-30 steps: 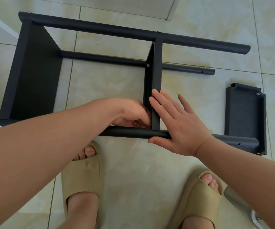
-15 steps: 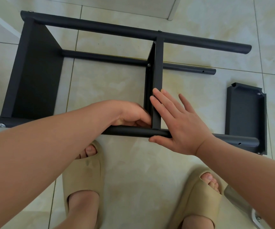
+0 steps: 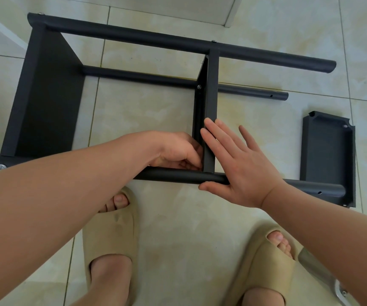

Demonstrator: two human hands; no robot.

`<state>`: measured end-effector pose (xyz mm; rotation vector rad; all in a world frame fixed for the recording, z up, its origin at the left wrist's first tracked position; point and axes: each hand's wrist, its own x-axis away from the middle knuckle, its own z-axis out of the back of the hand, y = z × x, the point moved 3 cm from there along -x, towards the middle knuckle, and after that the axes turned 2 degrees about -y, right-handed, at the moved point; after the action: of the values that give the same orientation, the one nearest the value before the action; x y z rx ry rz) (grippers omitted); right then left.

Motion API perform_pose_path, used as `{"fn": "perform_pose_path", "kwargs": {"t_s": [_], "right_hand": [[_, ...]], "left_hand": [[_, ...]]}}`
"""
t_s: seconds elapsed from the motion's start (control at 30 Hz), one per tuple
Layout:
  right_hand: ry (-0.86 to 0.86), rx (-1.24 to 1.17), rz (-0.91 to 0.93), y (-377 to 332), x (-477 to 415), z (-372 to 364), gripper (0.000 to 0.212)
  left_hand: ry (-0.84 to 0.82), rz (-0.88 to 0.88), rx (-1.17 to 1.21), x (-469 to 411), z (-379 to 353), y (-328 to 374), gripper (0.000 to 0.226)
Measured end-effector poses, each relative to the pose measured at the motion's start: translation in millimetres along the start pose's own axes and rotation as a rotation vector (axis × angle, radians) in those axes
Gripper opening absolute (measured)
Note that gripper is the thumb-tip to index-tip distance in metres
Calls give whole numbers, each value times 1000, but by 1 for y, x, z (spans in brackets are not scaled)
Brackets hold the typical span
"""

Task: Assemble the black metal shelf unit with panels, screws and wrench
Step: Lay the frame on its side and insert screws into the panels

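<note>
Change vs. 1 s ago: almost none. L hand [image 3: 178, 151] kept at joint of mid panel [image 3: 211, 96] and near tube [image 3: 173, 175], fingers curled in behind panel edge. Contents of pinch hidden, so cannot tell whether screw, wrench or nothing. R hand [image 3: 237, 171] kept flat and wide, fingers straight against panel's outer face, thumb along tube's near side. Slight shift of frame in view only, prob. head movement. Judged meaning: fastening at this joint in progress, panel braced square, not yet released.

Shelf unit [image 3: 156, 38] on its side on floor [image 3: 178, 228], approx. mid-floor, just ahead of both slippers [image 3: 112, 235]. End panel [image 3: 45, 96] fixed at left end. Screw head [image 3: 1, 166] at near tube's left tip, another screw [image 3: 199, 86] at mid panel's lower-tube joint. Loose panel [image 3: 326, 155] flat on floor at right, near tube's free end over its near edge, not yet mounted.

Matls: round black tubes, matte, fine-grained coating. Panels of folded sheet metal w/ turned-up lips and notched corners. Floor of glossy pale tile w/ thin grout lines.
</note>
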<state>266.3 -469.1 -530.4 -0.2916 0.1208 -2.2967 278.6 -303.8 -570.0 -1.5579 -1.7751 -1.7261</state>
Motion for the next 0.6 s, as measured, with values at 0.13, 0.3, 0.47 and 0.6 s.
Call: {"fn": "perform_pose_path", "kwargs": {"t_s": [0.13, 0.3, 0.47, 0.6], "right_hand": [[2, -1, 1, 0, 0, 0, 99], [2, 2, -1, 0, 0, 0, 99], [-7, 0, -3, 0, 0, 0, 99], [0, 0, -2, 0, 1, 0, 99]], "left_hand": [[-10, -19, 33, 0, 0, -4, 19], [-28, 41, -84, 3, -3, -3, 11], [13, 24, -143, 1, 0, -4, 8], [-25, 3, -62, -2, 1, -6, 10]]}}
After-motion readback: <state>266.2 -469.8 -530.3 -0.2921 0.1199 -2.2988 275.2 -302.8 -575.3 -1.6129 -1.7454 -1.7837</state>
